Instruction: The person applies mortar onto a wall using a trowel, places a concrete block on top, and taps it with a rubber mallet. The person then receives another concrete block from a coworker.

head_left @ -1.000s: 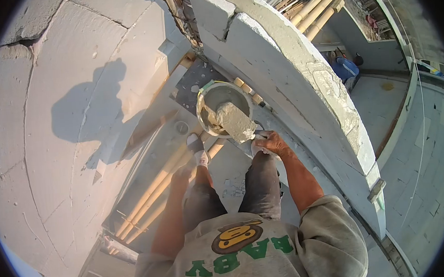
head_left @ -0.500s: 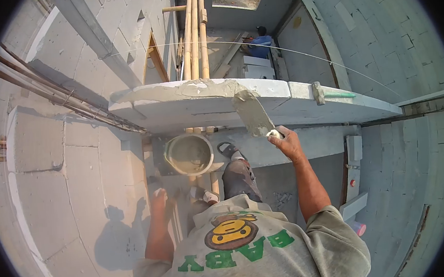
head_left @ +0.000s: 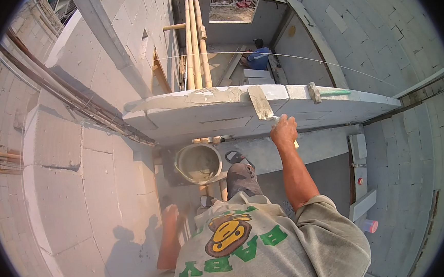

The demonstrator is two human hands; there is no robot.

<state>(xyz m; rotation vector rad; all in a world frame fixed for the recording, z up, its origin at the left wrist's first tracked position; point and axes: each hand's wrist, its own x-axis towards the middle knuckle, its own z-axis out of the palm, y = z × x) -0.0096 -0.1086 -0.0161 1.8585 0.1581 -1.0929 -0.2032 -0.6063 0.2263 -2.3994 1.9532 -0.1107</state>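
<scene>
My right hand (head_left: 284, 131) is closed round the handle of a trowel (head_left: 261, 104), whose mortar-smeared blade lies against the top edge of the block wall (head_left: 205, 112). Grey mortar (head_left: 193, 98) coats the left and middle part of that edge. On the same wall, to the right of the blade, rests a hammer (head_left: 315, 93) with a green handle. Low on the left, my left hand (head_left: 170, 216) hangs near the side wall, its fingers too blurred to read. A bucket (head_left: 198, 163) holding wet mortar stands between that hand and the wall.
A taut string (head_left: 298, 56) crosses above the wall. Bamboo poles (head_left: 193, 48) run behind it. Beyond, a person in blue (head_left: 258, 57) sits near stacked blocks (head_left: 259, 77). Block walls (head_left: 56, 201) rise on both sides, and a pink-lidded container (head_left: 370, 226) is at right.
The trowel blade has turned flatter against the wall top, and my right hand has rolled over with it. My view has shifted slightly, and my left hand stays low.
</scene>
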